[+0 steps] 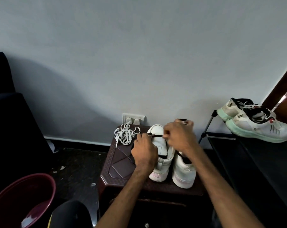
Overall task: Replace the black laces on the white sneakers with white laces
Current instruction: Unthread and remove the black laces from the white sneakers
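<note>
Nearest the viewer, a dark-clad knee point(70, 213) and a maroon bucket point(24, 195) occupy the lower left, on a dark floor point(77, 165). Both bare forearms reach forward over a brown plastic counter point(121, 162). Two white sneakers stand on it side by side, heels toward the viewer: the left sneaker point(162, 163) and the right sneaker point(184, 171).

The left hand point(144, 150) rests over the left sneaker's outer side, its fingertips pinching one end of a black lace point(157, 136). The right hand point(179, 135) pinches the other end, so the lace runs taut across that sneaker's tongue, just behind the toe cap. The right hand covers the front of the right sneaker; more black lace shows beneath its wrist. Whether the dark object past its fingers is also held cannot be told.

Just left of the left hand, a loose tangle of white laces point(125, 134) lies at the counter's far corner, apart from both hands. Behind it a wall socket point(133, 118) sits low on the pale wall point(139, 63). To the right, a black shoe rack point(221, 145) carries a pair of worn sneakers point(254, 124) with green soles.
</note>
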Action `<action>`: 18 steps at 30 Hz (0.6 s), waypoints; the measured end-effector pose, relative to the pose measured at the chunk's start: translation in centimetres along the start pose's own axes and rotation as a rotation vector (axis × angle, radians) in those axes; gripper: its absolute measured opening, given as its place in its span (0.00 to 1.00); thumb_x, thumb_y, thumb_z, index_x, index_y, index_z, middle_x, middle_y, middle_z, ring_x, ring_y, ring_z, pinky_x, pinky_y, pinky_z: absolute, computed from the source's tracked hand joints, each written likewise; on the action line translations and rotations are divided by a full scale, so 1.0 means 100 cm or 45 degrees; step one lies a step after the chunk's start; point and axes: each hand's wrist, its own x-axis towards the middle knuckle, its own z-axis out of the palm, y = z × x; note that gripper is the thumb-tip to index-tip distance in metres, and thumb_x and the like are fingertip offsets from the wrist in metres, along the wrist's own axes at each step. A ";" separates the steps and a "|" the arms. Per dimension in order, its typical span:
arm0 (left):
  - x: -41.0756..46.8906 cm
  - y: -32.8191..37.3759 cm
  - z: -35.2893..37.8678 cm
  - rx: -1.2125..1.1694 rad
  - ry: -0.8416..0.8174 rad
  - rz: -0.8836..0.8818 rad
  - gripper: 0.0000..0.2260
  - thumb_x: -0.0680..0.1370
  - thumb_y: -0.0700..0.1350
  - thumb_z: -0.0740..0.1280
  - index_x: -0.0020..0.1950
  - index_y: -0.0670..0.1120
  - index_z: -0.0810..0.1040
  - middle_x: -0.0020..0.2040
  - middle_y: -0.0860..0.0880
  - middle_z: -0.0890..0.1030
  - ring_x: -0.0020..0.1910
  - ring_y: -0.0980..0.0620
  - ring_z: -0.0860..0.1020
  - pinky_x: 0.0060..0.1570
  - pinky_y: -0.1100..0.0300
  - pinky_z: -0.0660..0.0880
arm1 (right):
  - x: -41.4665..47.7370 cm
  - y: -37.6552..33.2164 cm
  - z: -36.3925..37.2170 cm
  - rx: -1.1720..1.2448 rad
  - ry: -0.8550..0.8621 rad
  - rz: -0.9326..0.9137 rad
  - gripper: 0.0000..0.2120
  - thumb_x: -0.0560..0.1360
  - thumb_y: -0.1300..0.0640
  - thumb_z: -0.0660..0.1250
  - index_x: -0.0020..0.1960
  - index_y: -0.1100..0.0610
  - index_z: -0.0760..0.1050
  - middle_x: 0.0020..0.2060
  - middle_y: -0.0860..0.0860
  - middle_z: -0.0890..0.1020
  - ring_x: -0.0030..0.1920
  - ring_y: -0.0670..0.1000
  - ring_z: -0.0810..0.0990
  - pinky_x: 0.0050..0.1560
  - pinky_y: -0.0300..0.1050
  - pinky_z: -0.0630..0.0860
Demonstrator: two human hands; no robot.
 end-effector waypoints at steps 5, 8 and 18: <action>0.000 0.003 0.004 -0.020 0.029 0.005 0.10 0.78 0.41 0.59 0.59 0.44 0.72 0.59 0.46 0.73 0.55 0.44 0.75 0.42 0.50 0.72 | -0.012 0.082 -0.054 0.653 0.381 0.329 0.08 0.74 0.50 0.72 0.39 0.53 0.79 0.34 0.46 0.82 0.39 0.51 0.80 0.47 0.49 0.77; 0.001 0.001 0.001 -0.065 0.009 0.040 0.10 0.79 0.42 0.58 0.59 0.44 0.72 0.59 0.45 0.74 0.55 0.43 0.76 0.44 0.49 0.72 | 0.008 0.083 -0.058 0.789 0.454 0.326 0.08 0.75 0.52 0.71 0.42 0.55 0.82 0.36 0.47 0.84 0.38 0.47 0.82 0.45 0.43 0.76; 0.047 -0.026 -0.009 -0.243 -0.172 0.187 0.13 0.79 0.49 0.63 0.62 0.52 0.78 0.60 0.45 0.75 0.59 0.43 0.75 0.57 0.48 0.74 | 0.014 -0.001 0.005 0.334 0.044 0.047 0.16 0.79 0.46 0.64 0.62 0.53 0.74 0.60 0.51 0.73 0.64 0.53 0.68 0.59 0.55 0.71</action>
